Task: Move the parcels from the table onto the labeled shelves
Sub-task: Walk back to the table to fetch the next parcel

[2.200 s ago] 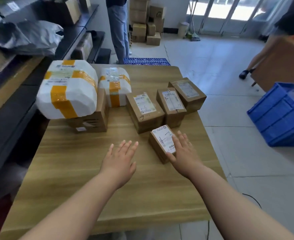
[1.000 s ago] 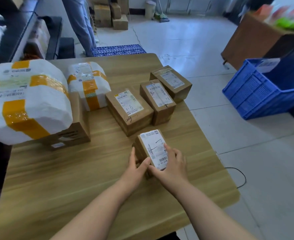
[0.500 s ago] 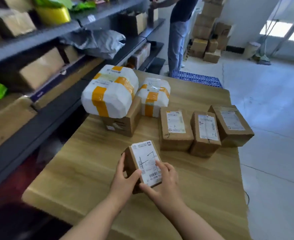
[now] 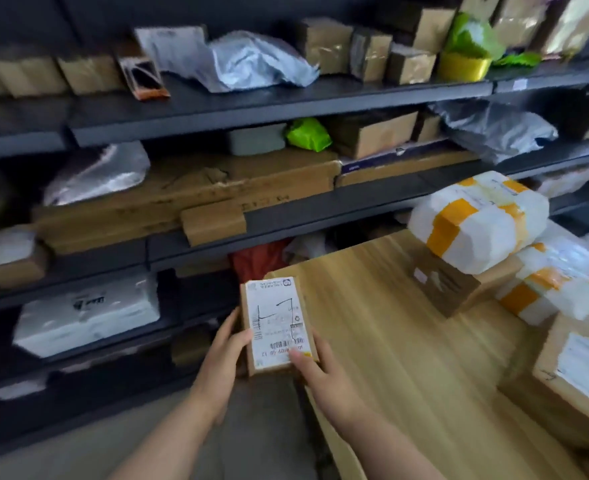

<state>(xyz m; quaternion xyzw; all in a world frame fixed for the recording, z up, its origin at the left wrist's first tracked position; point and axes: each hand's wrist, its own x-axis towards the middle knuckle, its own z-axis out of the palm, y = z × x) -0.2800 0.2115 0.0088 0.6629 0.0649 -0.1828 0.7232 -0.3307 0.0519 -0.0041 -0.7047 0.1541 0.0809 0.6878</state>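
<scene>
I hold a small cardboard parcel (image 4: 275, 323) with a white label marked "1-7" in both hands, lifted off the wooden table (image 4: 390, 323) near its left corner. My left hand (image 4: 225, 355) grips its left side. My right hand (image 4: 321, 372) grips its lower right corner, thumb on the label. Dark shelves (image 4: 251, 105) full of parcels fill the view ahead. On the table at right sit two white parcels with orange tape (image 4: 480, 220) (image 4: 556, 285), the upper one on a brown box (image 4: 449, 282), and another labeled box (image 4: 577, 375).
The shelves hold cardboard boxes, grey plastic mailers (image 4: 251, 60), a green bag (image 4: 308, 133), a long flat carton (image 4: 182, 199) and a white parcel (image 4: 88, 313) lower left. Grey floor lies between me and the shelf base.
Both hands closed on the small parcel and lifted it off the table. The view swung left from the table toward the shelves, and the parcel now hangs beyond the table corner.
</scene>
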